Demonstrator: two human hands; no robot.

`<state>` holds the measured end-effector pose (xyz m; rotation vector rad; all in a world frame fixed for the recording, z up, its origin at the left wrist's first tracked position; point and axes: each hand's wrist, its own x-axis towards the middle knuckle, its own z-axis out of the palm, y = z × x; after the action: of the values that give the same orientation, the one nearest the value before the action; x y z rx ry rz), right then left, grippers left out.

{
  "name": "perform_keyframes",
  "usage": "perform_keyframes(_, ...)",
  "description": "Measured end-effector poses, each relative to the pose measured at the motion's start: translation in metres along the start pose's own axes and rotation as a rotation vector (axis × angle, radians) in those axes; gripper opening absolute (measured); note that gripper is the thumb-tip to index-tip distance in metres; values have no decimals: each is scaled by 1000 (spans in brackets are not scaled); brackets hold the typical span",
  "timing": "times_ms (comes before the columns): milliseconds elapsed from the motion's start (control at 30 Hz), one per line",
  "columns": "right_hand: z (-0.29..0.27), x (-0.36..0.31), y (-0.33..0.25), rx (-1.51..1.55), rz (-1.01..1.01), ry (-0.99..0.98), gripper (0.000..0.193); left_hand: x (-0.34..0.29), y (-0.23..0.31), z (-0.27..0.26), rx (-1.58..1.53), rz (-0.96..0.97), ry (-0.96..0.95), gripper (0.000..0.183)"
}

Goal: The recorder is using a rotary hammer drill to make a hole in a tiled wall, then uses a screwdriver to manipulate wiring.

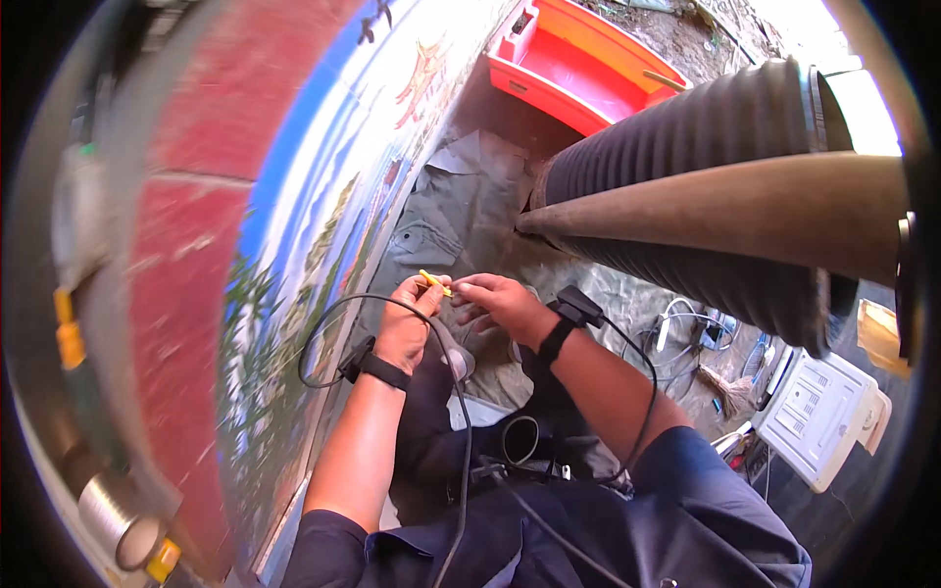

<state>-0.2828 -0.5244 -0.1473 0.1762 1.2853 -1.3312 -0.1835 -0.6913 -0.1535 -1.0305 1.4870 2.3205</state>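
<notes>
Left hand [404, 318]: fingers curled in, thumb pressed over a small, slim, bright yellow piece [432, 282], which it has hold of. Right hand [502, 304]: thumb and index nearly together at the piece's near end, other fingers loosely spread; cannot tell if it grips or merely touches. The piece is up between the two, above the grey-green, cloth-like sheet [490, 216] on the floor.

Worn: black strap wristbands, left [384, 370] and right [556, 341]. A thin black cable [464, 421] loops beside the left wrist and crosses in front of that hand; another [652, 392] curves past the right forearm.

Risks, my judgement: the looped cable could snag a finger and jerk the piece loose; so small a thing, held at the fingertips, could slip and be lost in the sheet's folds.

Outward: painted landscape panel [323, 196] left of the left arm; red-orange plastic tub [534, 90] past the sheet's far edge; black ribbed cylinder [676, 132] and brown round pole [725, 204] to the right; pale grey plastic case [818, 407] nearer; straw-coloured bristle brush [730, 387] beside it.

Count: two hands, two wristbands; one each of yellow piece, panel, tub, cylinder, pole, case, brush.
</notes>
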Motion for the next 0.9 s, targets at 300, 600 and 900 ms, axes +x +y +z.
perform_keyframes(300,-46,142,36,399,-50,-99,21,134,-60,-32,-114,59,-48,22)
perform_keyframes(600,-75,262,32,251,-174,-179,16,209,-77,-76,150,177,118,23)
perform_keyframes(900,-120,395,11,460,-425,286,12,214,-74,-86,805,532,256,18)
